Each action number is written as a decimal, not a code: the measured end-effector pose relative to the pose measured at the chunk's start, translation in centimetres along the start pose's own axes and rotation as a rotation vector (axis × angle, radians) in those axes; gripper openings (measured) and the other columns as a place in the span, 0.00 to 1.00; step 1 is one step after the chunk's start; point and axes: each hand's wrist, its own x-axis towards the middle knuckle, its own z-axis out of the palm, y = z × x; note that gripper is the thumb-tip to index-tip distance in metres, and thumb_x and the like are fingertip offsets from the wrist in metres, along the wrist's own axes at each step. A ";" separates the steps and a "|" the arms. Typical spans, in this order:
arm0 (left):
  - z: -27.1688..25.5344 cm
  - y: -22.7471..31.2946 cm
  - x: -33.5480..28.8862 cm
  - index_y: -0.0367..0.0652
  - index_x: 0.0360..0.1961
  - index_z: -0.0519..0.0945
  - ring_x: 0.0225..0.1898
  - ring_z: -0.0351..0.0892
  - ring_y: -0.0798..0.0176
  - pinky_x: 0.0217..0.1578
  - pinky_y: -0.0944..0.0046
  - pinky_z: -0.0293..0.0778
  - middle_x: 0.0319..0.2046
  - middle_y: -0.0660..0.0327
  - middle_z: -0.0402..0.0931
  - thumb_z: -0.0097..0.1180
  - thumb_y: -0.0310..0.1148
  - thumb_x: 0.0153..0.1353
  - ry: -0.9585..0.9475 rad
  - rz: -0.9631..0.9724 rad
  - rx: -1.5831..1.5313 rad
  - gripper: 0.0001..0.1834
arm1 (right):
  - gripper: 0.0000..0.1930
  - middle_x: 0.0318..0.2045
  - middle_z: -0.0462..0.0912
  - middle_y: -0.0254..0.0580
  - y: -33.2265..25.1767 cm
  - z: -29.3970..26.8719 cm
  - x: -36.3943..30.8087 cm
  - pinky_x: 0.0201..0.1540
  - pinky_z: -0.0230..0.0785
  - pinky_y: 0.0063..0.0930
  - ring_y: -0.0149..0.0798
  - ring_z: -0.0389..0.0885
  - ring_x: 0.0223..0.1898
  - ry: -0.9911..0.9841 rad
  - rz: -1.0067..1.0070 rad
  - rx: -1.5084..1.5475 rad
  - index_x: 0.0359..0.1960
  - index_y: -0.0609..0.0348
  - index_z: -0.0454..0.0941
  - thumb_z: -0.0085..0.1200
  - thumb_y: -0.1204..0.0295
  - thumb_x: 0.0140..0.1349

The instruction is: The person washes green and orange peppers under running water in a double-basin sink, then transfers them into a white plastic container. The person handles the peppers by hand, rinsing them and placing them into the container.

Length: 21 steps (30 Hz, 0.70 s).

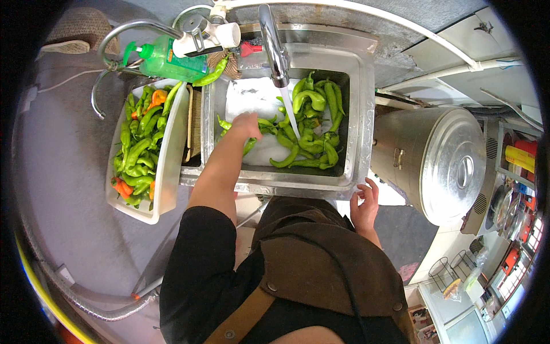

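Note:
My left hand (245,127) reaches down into a metal sink (362,114), over its left part. Long green peppers (309,102) lie in the basin, most of them on the right side and some right beside this hand. The back of the hand covers its fingers, so whether it grips a pepper is hidden. From the chrome faucet (274,51) a stream of water runs down onto the peppers. Just outside the sink's near right corner is my right hand (365,207), its fingers loosely bent and apart, with nothing in them.
To the left stands a white plastic tub (166,198) full of green and some orange peppers. A green pump bottle (172,60) and a loose green pepper (215,71) lie behind the sink's left side. A large lidded metal pot (452,166) stands at the right.

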 end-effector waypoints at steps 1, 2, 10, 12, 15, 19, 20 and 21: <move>-0.1 -0.1 0.1 0.39 0.51 0.69 0.52 0.71 0.50 0.51 0.55 0.70 0.48 0.50 0.74 0.69 0.47 0.32 -0.010 -0.005 -0.020 0.42 | 0.11 0.47 0.72 0.50 0.1 -0.1 0.0 0.33 0.73 0.31 0.41 0.78 0.30 0.006 0.009 0.006 0.38 0.63 0.72 0.52 0.81 0.52; -0.2 -0.3 0.1 0.39 0.50 0.70 0.51 0.73 0.50 0.50 0.55 0.71 0.48 0.49 0.74 0.68 0.47 0.32 -0.019 -0.011 -0.040 0.41 | 0.10 0.43 0.75 0.50 0.2 -0.2 0.0 0.33 0.72 0.31 0.41 0.78 0.30 0.012 0.017 0.012 0.38 0.62 0.73 0.52 0.81 0.52; -5.4 -0.2 -6.9 0.40 0.43 0.73 0.41 0.79 0.48 0.43 0.58 0.73 0.35 0.48 0.79 0.64 0.47 0.31 0.362 -0.037 -0.495 0.35 | 0.10 0.18 0.75 0.42 0.3 -1.1 0.5 0.27 0.66 0.37 0.43 0.73 0.23 0.031 0.056 -0.075 0.37 0.59 0.76 0.56 0.77 0.51; -4.1 1.5 -7.2 0.40 0.42 0.74 0.35 0.79 0.55 0.41 0.62 0.73 0.32 0.54 0.79 0.66 0.42 0.32 0.448 0.055 -0.721 0.32 | 0.10 0.17 0.73 0.43 0.2 -1.0 0.5 0.26 0.65 0.38 0.46 0.72 0.22 0.047 0.032 -0.077 0.36 0.59 0.77 0.53 0.79 0.50; -3.3 4.9 -7.6 0.38 0.41 0.74 0.32 0.76 0.67 0.38 0.68 0.72 0.31 0.61 0.78 0.66 0.30 0.34 0.493 0.198 -1.129 0.27 | 0.11 0.16 0.72 0.45 0.6 -0.7 0.7 0.26 0.64 0.39 0.48 0.71 0.22 0.051 -0.037 -0.108 0.35 0.58 0.77 0.50 0.81 0.49; -2.6 7.8 -6.9 0.37 0.42 0.74 0.34 0.76 0.68 0.39 0.68 0.72 0.32 0.61 0.78 0.67 0.29 0.35 0.530 0.316 -1.318 0.28 | 0.11 0.17 0.72 0.45 0.3 -1.2 1.0 0.26 0.65 0.40 0.49 0.71 0.23 0.035 -0.084 -0.100 0.36 0.58 0.77 0.49 0.80 0.49; -3.1 8.4 -7.1 0.37 0.42 0.74 0.34 0.76 0.68 0.39 0.68 0.72 0.33 0.61 0.78 0.67 0.29 0.35 0.492 0.372 -1.366 0.27 | 0.11 0.17 0.73 0.45 0.5 -1.2 0.9 0.27 0.65 0.40 0.49 0.71 0.23 0.028 -0.087 -0.096 0.36 0.58 0.77 0.50 0.80 0.49; -3.9 9.0 -7.5 0.37 0.42 0.74 0.35 0.76 0.67 0.39 0.68 0.73 0.33 0.61 0.78 0.67 0.28 0.36 0.454 0.426 -1.412 0.27 | 0.11 0.18 0.73 0.44 0.6 -1.1 0.8 0.27 0.65 0.38 0.46 0.71 0.23 0.038 -0.087 -0.089 0.37 0.58 0.77 0.51 0.79 0.49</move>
